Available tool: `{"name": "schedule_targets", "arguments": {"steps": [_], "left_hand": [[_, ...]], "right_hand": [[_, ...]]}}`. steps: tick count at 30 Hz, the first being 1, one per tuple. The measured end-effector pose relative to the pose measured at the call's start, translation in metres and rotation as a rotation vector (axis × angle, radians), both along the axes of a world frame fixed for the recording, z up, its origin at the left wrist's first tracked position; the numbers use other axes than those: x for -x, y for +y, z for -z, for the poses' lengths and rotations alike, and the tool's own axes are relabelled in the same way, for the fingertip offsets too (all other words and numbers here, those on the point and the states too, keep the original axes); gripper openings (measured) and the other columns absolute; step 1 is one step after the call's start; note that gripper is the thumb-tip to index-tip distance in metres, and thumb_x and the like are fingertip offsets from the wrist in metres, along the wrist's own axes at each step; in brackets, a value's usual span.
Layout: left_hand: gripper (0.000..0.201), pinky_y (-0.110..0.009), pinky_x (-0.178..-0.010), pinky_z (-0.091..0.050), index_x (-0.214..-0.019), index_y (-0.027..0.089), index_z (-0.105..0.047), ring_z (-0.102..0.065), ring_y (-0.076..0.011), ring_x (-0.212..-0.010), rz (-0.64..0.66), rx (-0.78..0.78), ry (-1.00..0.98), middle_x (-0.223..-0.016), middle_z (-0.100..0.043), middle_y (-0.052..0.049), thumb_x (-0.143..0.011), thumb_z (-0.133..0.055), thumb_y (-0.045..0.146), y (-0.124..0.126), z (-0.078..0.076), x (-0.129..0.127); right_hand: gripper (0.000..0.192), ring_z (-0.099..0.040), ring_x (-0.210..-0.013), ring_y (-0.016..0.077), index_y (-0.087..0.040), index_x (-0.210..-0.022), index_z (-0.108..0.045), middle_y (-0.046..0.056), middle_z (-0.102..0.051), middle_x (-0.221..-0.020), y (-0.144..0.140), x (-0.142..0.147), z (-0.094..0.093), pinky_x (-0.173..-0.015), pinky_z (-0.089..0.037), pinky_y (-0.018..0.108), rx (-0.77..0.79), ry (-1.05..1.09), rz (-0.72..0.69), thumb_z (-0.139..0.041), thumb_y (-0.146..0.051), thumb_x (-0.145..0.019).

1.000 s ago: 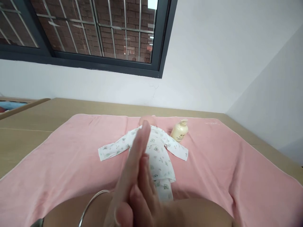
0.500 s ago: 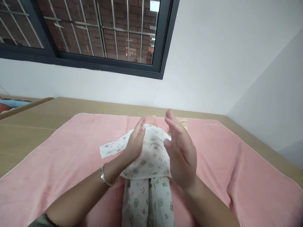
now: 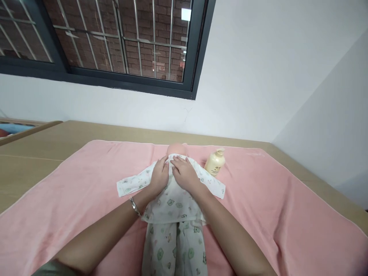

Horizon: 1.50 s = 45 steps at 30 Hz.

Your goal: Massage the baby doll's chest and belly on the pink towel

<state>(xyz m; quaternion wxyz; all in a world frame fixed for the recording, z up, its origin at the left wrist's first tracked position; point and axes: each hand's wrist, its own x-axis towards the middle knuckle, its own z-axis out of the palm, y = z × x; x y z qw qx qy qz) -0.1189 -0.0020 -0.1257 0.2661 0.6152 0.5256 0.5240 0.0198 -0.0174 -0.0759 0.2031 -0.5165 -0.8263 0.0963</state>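
A baby-sized figure, which looks like a doll, lies on its back with its rounded head [image 3: 176, 148] at the far end. It wears a white printed shirt [image 3: 172, 205] with both sleeves spread sideways, and matching trousers [image 3: 163, 245]. My left hand [image 3: 160, 175] rests on the upper chest of the shirt, fingers stretched toward the neckline. Beside it my right hand [image 3: 185, 174] lies flat on the chest too, its fingertips close to the left ones. Neither hand appears to grip the cloth. To the right of the head stands a pale yellow pump bottle [image 3: 215, 163].
A pink blanket [image 3: 258, 199] with a few folds covers much of the wooden surface [image 3: 37, 161]. Behind it are a white wall [image 3: 235, 96] and a dark-framed window [image 3: 126, 82] with bars. A raised wooden edge [image 3: 31, 132] shows at far left.
Both hands, raised apart above the figure with palms facing, have come down together onto the upper chest. The right sleeve and the pump bottle, earlier mostly covered by my right hand, now show.
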Motion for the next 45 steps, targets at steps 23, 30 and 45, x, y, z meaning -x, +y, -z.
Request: {"name": "schedule_targets", "arguments": {"steps": [23,30,45], "left_hand": [[0.040,-0.047,-0.113,-0.044,-0.121,0.015,-0.065,-0.062,-0.0275,-0.123,-0.057,-0.018,0.040,-0.128,-0.069,-0.014,-0.096,-0.038,0.030,-0.001,0.004,-0.002],[0.038,-0.049,-0.109,-0.047,-0.120,0.016,-0.065,-0.064,-0.0279,-0.118,-0.043,-0.027,0.088,-0.124,-0.070,-0.014,-0.096,-0.039,0.031,0.000,0.006,-0.002],[0.042,-0.054,-0.114,-0.040,-0.129,0.014,-0.060,-0.056,-0.0343,-0.131,-0.041,-0.159,0.609,-0.134,-0.065,-0.019,-0.095,-0.041,0.028,-0.002,0.002,-0.008]], "right_hand": [[0.057,-0.022,-0.155,0.0362,-0.013,-0.157,-0.040,0.016,-0.030,-0.166,-0.032,0.008,-0.015,-0.125,-0.019,0.057,0.055,-0.270,-0.006,-0.038,-0.020,-0.100],[0.060,-0.025,-0.155,0.0322,-0.010,-0.154,-0.042,0.017,-0.032,-0.164,0.001,-0.021,-0.017,-0.124,-0.024,0.050,0.197,-0.093,0.069,-0.038,-0.044,-0.104],[0.059,-0.035,-0.149,0.0342,0.000,-0.150,-0.043,0.024,-0.044,-0.156,-0.005,-0.011,-0.007,-0.123,-0.025,0.050,0.122,-0.166,0.260,-0.034,-0.035,-0.105]]}}
